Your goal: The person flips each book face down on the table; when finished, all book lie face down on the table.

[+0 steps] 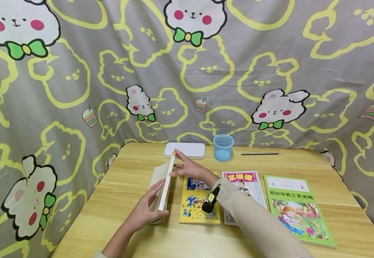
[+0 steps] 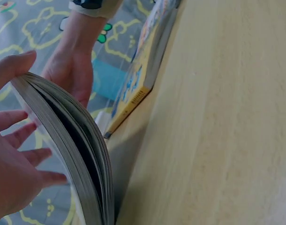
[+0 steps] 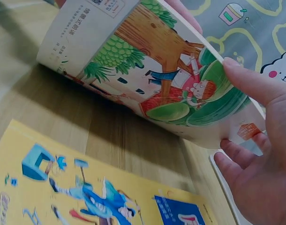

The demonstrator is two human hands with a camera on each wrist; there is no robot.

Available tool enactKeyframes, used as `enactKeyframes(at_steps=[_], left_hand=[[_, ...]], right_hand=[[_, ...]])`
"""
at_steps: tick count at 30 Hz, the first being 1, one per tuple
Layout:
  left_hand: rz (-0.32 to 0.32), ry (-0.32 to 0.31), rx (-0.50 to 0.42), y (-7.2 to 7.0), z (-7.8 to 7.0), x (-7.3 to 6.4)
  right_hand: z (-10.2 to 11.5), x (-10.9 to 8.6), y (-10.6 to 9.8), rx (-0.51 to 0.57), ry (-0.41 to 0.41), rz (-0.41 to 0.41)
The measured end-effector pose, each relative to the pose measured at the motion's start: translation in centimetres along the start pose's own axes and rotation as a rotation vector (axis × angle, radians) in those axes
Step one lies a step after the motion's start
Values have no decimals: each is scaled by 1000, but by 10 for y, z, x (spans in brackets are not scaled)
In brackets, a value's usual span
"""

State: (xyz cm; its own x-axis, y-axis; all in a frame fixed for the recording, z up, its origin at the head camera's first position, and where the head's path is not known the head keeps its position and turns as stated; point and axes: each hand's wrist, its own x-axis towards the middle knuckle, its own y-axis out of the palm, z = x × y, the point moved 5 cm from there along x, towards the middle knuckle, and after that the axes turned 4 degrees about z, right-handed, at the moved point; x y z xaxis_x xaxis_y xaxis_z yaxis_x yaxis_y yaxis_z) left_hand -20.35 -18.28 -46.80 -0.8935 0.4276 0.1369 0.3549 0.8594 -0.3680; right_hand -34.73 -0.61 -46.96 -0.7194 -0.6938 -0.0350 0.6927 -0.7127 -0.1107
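Observation:
A paperback book stands tilted on edge at the left of the table, its pages slightly fanned at the near end. Its illustrated cover, with a tree and a child among green leaves, faces the right wrist camera. My left hand grips the book's near end, thumb on one side and fingers spread on the other. At the far end, my right hand pinches the corner between thumb and fingers. Beside it lies a yellow book, partly covered by the right wrist in the head view.
A white-and-pink book and a green book lie to the right. Along the back stand a white flat case and a blue translucent cup, with a pencil beside them. A patterned curtain hangs behind the table.

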Motion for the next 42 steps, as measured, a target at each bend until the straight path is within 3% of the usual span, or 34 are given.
enactKeyframes(at_steps=[8,16,32,42], left_hand=[[31,-78,28,4,12,-2],[51,-82,106,7,20,-1],[59,-178,285,9,33,1],[82,-169,450,12,36,3]], right_hand=[[-11,-5,-4,-139,28,19],[-18,-4,-7,-345,66,-10],[-31,3,-8,-510,97,-7],[-39,4,-10,-649,149,-16]])
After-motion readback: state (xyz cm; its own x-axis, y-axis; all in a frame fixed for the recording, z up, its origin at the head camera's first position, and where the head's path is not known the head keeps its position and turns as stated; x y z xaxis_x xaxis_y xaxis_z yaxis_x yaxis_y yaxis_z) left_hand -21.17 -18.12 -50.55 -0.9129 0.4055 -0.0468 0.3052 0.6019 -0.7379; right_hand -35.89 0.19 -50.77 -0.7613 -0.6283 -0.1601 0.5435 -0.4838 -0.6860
